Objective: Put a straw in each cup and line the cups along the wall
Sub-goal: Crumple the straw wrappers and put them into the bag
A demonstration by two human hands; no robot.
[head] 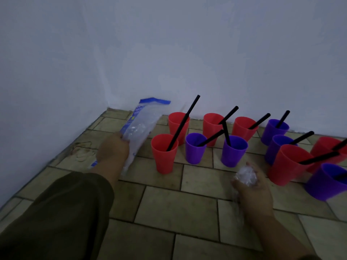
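The red and purple cups (164, 156) stand in a loose double row by the wall (169, 53), most showing a black straw (185, 122). The left hand (112, 149) grips a limp clear packet (139, 126), and the right hand (251, 186) is balled round crumpled film (245, 175). The cups look light, stiff and tippy, so I'd take each low around its body.

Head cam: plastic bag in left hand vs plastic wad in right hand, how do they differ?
1. Shape: the plastic bag in the left hand is long and stretched out; the plastic wad in the right hand is crumpled into a ball.
2. Print: the bag has a blue printed edge; the wad looks plain clear.
Shared: both are clear plastic, each gripped by one hand.
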